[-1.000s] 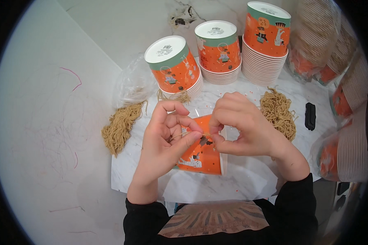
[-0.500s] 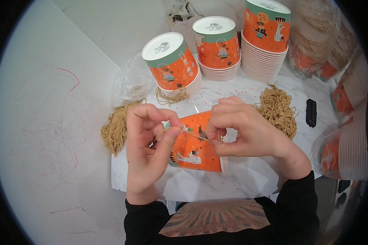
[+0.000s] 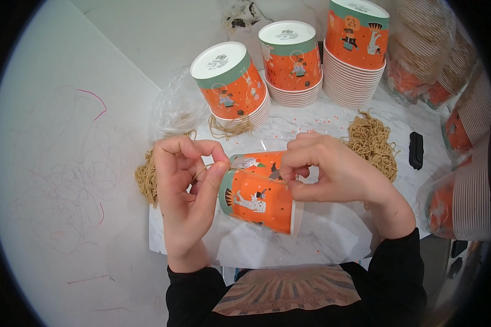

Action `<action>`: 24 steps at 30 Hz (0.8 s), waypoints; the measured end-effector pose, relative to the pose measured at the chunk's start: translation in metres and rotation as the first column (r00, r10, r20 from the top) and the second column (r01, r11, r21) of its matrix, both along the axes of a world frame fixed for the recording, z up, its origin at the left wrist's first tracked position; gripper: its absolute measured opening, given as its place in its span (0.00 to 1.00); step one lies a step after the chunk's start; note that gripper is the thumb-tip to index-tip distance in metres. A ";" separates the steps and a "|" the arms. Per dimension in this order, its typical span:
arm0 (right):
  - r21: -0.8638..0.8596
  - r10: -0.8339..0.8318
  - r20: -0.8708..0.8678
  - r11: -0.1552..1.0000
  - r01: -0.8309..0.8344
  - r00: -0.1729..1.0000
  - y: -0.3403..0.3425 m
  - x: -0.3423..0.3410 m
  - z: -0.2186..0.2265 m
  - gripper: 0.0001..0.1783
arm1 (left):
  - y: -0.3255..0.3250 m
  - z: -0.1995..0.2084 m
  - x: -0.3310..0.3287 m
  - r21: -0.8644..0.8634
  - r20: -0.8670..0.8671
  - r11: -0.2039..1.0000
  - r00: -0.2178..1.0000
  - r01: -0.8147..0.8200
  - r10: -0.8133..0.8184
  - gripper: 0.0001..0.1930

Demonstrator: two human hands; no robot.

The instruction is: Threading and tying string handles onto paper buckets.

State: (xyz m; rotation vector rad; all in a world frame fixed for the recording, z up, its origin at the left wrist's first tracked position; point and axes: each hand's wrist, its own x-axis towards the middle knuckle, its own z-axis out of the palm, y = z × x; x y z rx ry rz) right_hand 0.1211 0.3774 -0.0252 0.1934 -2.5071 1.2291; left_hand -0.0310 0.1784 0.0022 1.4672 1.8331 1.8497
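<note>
A tan string (image 3: 255,175) runs taut between my two hands, above a large orange and green paper cup (image 3: 267,210). My left hand (image 3: 186,188) pinches its left end between thumb and forefinger; a loose tail trails behind those fingers. At the other end, my right hand (image 3: 335,171) grips the string between thumb and fingertips, over the cup's upper right part. The cup lies on its side, white rim to the right and green base to the left. My left hand partly covers a bundle of tan strings (image 3: 145,180).
Upside-down cup stacks (image 3: 294,65) line the back of the marble-patterned table (image 3: 311,245). A tangled string pile (image 3: 371,144) and a black case (image 3: 415,150) lie on the right. Bagged cups (image 3: 469,201) crowd the right edge; a crumpled clear bag (image 3: 177,106) sits back left.
My left hand has moved left, and the stretch of string between my hands is longer. The cup has shifted slightly down and left. My right hand has edged a little to the right.
</note>
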 end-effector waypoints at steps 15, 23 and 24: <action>0.066 -0.031 0.097 0.998 0.025 0.995 0.006 0.006 0.006 0.10 | 0.003 -0.003 -0.013 -0.165 -0.207 0.985 0.978 -0.041 0.006 0.12; -0.100 -0.055 0.043 0.993 0.059 0.998 0.011 0.000 0.000 0.16 | 0.017 0.000 -0.009 -0.288 -0.611 0.954 0.782 -0.078 -0.121 0.11; -0.167 -0.081 -0.031 0.983 0.074 0.996 0.009 -0.002 -0.002 0.20 | 0.021 -0.002 -0.007 -0.288 -0.611 0.955 0.782 -0.077 -0.121 0.11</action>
